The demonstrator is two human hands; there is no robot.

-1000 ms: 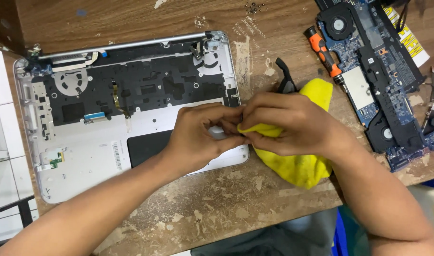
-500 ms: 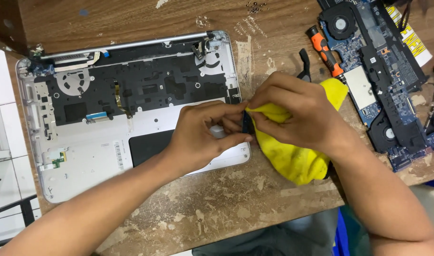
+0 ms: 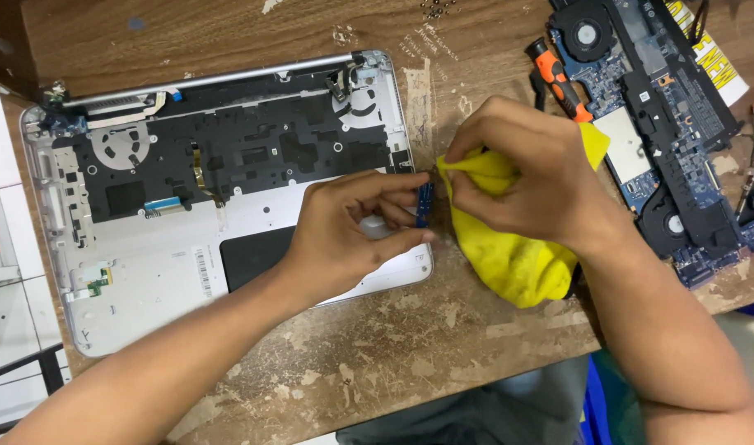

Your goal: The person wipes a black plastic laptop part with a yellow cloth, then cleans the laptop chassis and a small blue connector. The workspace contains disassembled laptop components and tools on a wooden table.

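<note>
1. Here, the left hand [image 3: 356, 235] pinched a small blue board [image 3: 424, 203] between thumb and fingers, at the right edge of the open laptop case [image 3: 146, 280].
2. The right hand [image 3: 529, 177] was closed on a yellow cloth [image 3: 517, 264], and it pressed a fold of the cloth against the board.
3. The cloth lay on the worn wooden table [image 3: 443, 330], just beside the case.
4. An orange screwdriver [image 3: 558, 80] lay near the right hand, beside a blue motherboard [image 3: 665, 124].
</note>
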